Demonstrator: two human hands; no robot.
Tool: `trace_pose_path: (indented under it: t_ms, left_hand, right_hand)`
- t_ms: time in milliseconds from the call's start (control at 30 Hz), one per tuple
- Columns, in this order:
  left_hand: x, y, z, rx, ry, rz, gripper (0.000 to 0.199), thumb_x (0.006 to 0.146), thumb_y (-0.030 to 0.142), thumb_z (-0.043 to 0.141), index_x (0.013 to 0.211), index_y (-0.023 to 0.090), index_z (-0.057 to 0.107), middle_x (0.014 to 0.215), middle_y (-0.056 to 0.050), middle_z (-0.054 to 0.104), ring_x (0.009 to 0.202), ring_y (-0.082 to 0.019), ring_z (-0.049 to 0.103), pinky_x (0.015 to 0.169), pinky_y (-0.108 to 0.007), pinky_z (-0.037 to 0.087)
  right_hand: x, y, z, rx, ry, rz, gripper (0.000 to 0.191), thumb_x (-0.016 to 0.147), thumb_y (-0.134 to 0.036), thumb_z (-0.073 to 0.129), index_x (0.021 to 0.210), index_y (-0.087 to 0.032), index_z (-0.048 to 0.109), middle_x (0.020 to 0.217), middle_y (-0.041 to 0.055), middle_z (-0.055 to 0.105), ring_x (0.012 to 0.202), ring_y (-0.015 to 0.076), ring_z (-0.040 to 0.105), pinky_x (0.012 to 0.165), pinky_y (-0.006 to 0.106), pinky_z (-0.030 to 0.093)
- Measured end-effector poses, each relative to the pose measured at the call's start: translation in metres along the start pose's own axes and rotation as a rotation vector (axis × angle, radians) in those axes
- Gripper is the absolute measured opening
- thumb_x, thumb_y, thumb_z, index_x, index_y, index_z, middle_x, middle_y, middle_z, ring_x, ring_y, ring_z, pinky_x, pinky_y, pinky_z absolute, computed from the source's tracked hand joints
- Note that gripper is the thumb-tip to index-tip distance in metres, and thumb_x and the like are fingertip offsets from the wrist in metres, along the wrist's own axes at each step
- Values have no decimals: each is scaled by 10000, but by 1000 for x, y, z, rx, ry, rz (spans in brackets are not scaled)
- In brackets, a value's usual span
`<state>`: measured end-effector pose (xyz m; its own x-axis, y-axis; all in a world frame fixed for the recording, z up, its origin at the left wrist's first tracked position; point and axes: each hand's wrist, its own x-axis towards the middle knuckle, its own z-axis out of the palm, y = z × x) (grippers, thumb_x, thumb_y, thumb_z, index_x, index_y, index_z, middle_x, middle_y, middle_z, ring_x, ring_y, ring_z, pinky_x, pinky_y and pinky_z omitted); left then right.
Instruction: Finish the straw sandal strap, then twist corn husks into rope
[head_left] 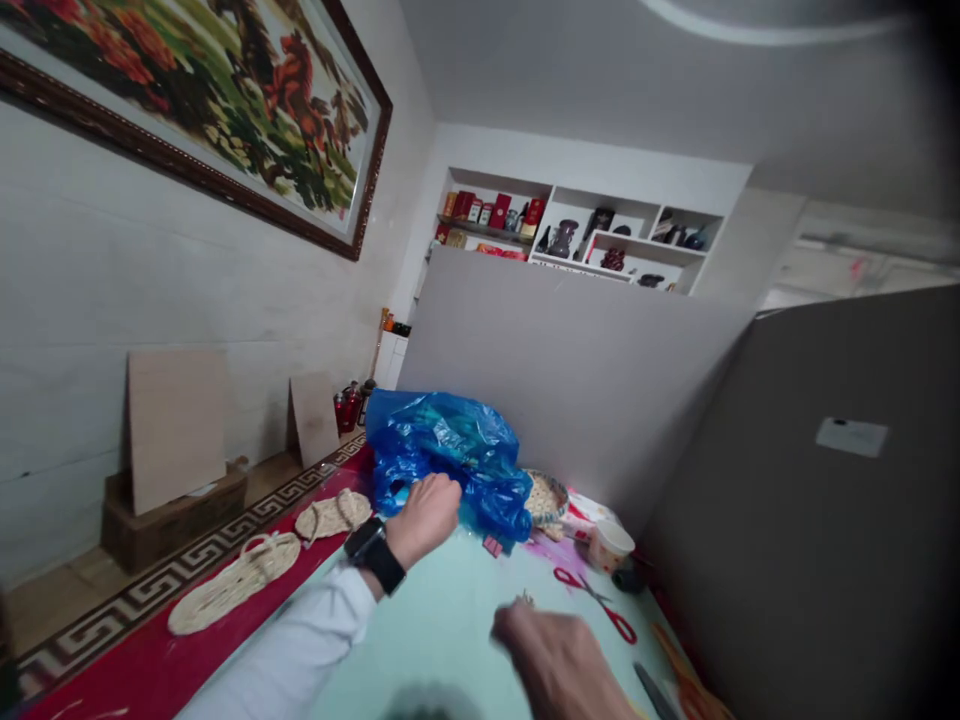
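Observation:
A crumpled blue plastic bag (457,440) lies at the far end of the pale green tabletop (420,630). My left hand (427,515), with a black watch on its wrist, is at the bag's near side. Its fingers are curled closed, and what they hold, if anything, is hidden. Lower right, my right hand (551,645) is blurred above the tabletop; a small pale thing shows just beyond it, and its fingers cannot be made out. Red-handled scissors (595,600) lie open to the right of that hand.
Two woven straw soles (236,585) rest on the red cloth at left. Behind the bag's right side are a round basket (546,497) and a white cup (611,543). A dark blade (654,690) lies lower right. Grey partitions (585,370) stand behind and right.

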<state>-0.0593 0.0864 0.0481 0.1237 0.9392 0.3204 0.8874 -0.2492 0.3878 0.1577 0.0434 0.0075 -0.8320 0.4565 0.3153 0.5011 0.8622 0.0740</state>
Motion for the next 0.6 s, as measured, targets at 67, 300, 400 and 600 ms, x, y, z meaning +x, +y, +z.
trace_pose_path:
  t_ms: [67, 300, 400, 600]
  left_hand:
    - [31, -22, 25, -24, 15, -94, 337, 907, 332, 577, 1207, 179, 571, 1230, -93, 599, 1032, -225, 616, 865, -443, 530]
    - [103, -60, 93, -89, 96, -276, 340, 904, 329, 583, 1212, 184, 570, 1235, -92, 596, 1039, -226, 615, 863, -438, 532]
    - [127, -74, 104, -125, 140, -331, 339, 905, 327, 581, 1212, 184, 569, 1233, -94, 598, 1033, -224, 618, 861, -434, 533]
    - [155, -89, 106, -243, 201, -430, 354, 903, 330, 583, 1221, 176, 561, 1227, -93, 599, 1023, -225, 621, 849, -438, 538]
  right_hand:
    - [28, 42, -2, -117, -5, 227, 362, 823, 44, 332, 995, -181, 558, 794, 45, 614, 686, 149, 582, 624, 254, 449]
    - [133, 148, 49, -148, -127, 339, 203, 876, -18, 474, 918, -127, 640, 966, 75, 644, 916, 181, 622, 803, 311, 506]
    - [159, 165, 80, -116, -151, 349, 200, 939, -251, 567, 1096, -134, 611, 1101, 73, 627, 982, 201, 617, 841, 397, 528]
    - [187, 181, 104, -102, -174, 425, 300, 941, -309, 571, 1193, -147, 575, 1171, 91, 602, 995, 212, 617, 839, 410, 535]
